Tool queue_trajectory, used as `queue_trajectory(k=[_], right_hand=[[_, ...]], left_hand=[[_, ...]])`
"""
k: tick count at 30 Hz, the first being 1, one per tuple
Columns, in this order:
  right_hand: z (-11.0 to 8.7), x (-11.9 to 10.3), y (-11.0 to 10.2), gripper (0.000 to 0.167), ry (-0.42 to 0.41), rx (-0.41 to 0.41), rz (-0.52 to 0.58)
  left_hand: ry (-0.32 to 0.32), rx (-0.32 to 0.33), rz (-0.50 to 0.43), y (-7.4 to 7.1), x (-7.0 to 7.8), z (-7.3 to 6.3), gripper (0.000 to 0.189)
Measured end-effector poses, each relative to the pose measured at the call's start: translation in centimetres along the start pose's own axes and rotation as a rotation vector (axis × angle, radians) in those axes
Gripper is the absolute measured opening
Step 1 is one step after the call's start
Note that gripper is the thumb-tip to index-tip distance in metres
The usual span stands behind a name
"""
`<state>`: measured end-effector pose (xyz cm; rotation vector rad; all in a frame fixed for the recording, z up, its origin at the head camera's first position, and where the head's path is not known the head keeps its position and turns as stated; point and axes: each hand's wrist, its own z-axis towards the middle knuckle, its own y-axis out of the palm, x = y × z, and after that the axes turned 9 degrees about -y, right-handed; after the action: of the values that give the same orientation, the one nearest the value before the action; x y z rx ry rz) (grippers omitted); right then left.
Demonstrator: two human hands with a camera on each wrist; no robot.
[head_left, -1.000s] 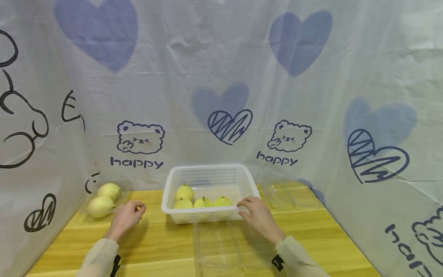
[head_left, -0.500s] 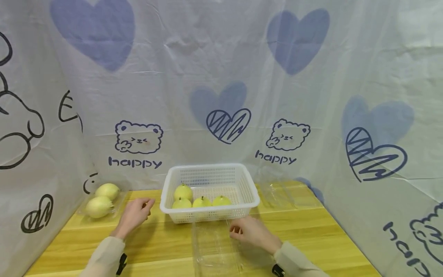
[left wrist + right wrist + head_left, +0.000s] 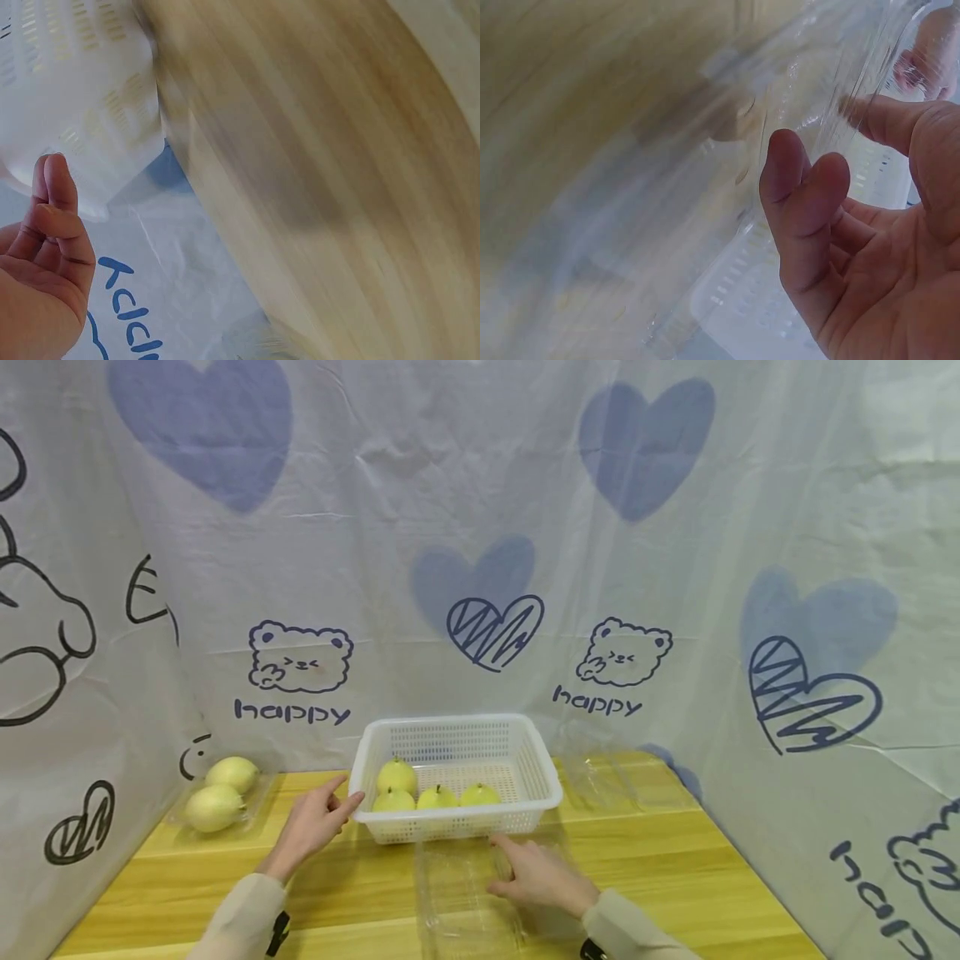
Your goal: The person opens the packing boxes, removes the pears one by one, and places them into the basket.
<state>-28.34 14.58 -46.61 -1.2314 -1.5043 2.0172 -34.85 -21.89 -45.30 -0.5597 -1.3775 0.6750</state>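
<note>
A white plastic basket (image 3: 450,831) holds several yellow-green pears (image 3: 396,775) in its left and front part. My left hand (image 3: 309,828) is at the basket's left end, fingers stretched towards the rim; in the left wrist view they overlap the basket wall. In front of the basket stands a clear plastic box (image 3: 461,893). Over its right side is my right hand (image 3: 542,878), with thumb and forefinger spread apart. Seen from the right wrist, the thumb (image 3: 889,124) lies right at the clear plastic edge, while the other fingers bend loosely with a gap to the thumb.
Two pears (image 3: 217,806) sit in a clear container at the left back of the wooden table (image 3: 360,914). Another clear plastic container (image 3: 607,781) stands at the right back. A white printed curtain (image 3: 405,677) closes off the back and both sides.
My right hand has come from the basket's front right rim down to the clear box, and its fingers have spread. My left hand has moved right to the basket's left end, fingers straightening.
</note>
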Motion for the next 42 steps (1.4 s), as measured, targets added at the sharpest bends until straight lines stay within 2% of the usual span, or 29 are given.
queue_trajectory(k=[7,11,18,32,38,42], right_hand=[[0.0,0.0,-0.2,0.072,0.092,-0.007,0.097],[-0.4,0.4,-0.6,0.074,0.099,-0.01,0.125],[-1.5,1.4,-1.5,0.072,0.105,-0.001,0.17],[-4.1,4.6,-3.7,0.063,0.122,0.031,0.106],[-5.0,5.6,-4.4,0.06,0.17,0.033,0.116],[-5.7,6.6,-4.9,0.056,0.205,0.043,0.078]], left_hand=[[0.014,-0.007,-0.07,0.6,0.3,-0.1,0.06],[-0.003,-0.013,-0.093,0.8,0.5,-0.1,0.054],[-0.01,0.003,-0.079,1.1,0.7,0.0,0.052],[-0.009,-0.011,-0.045,1.0,0.6,0.3,0.051],[-0.004,-0.011,-0.032,1.0,0.7,0.3,0.05],[0.007,-0.004,-0.021,1.1,0.8,0.3,0.049]])
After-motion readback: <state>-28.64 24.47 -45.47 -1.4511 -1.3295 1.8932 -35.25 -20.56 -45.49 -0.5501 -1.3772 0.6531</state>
